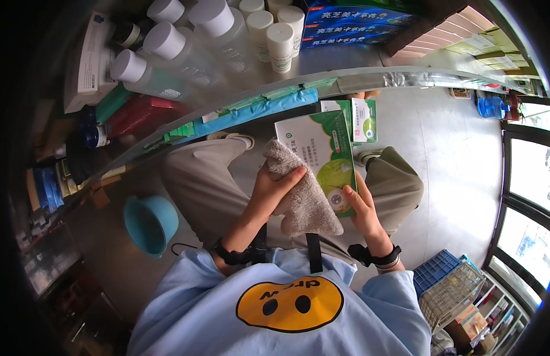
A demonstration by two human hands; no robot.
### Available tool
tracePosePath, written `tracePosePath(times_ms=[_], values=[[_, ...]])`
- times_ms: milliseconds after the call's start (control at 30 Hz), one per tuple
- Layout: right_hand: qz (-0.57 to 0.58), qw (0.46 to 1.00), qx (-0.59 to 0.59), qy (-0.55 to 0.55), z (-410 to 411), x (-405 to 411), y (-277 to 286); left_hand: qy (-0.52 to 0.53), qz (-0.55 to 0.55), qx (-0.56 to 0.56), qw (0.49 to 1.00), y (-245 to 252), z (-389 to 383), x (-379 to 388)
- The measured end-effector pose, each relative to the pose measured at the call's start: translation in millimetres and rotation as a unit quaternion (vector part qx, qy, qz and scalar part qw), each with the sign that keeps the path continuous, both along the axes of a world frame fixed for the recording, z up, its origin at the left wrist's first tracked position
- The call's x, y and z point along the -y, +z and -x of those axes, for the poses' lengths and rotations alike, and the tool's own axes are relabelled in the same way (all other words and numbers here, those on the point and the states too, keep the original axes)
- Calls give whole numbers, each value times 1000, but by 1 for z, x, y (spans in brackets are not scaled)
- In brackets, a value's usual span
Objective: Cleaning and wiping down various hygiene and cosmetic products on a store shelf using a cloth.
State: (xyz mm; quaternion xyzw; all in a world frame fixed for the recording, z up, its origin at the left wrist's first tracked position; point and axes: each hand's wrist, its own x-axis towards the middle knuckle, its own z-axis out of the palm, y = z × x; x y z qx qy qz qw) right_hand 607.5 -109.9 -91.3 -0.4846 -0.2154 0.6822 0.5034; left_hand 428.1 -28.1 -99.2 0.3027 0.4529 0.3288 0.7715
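Observation:
My left hand [275,187] is closed on a grey-brown terry cloth [304,196], thumb on top. The cloth lies against the left edge of a flat green and white carton [321,147] with printed writing and a cartoon figure. At the carton's lower right corner, my right hand [366,207] grips it with the thumb on its face and the fingers beneath. The carton is tilted above my lap, between my knees. Beyond it, similar green and white boxes [364,120] are near the shelf's foot; the held carton partly hides them.
A metal shelf [319,75] ahead bears white-capped bottles [168,42], small white bottles [280,46] and blue cartons [359,26]. A blue bucket [163,222] stands on the floor at left. Blue and wire baskets [453,285] are at lower right, near glass doors [531,178].

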Motion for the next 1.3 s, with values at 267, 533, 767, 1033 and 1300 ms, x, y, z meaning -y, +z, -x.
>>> tracePosePath(times_ms=[267, 533, 767, 1033, 1300], values=[[-13, 1000, 19, 15, 9, -8, -2, 28, -175, -41, 983, -9, -7, -2], [-32, 992, 90, 88, 18, -5, -1, -25, -536, -341, 772, -24, -2, -22], [-56, 967, 125, 215, 9, 7, -11, -245, -662, -299, 642, 8, -19, -6], [-58, 941, 240, 231, 7, 14, 8, -51, -617, -317, 718, -13, -24, -28], [-119, 933, 266, 212, 12, 23, 22, -51, -382, -224, 895, -27, -5, -43]])
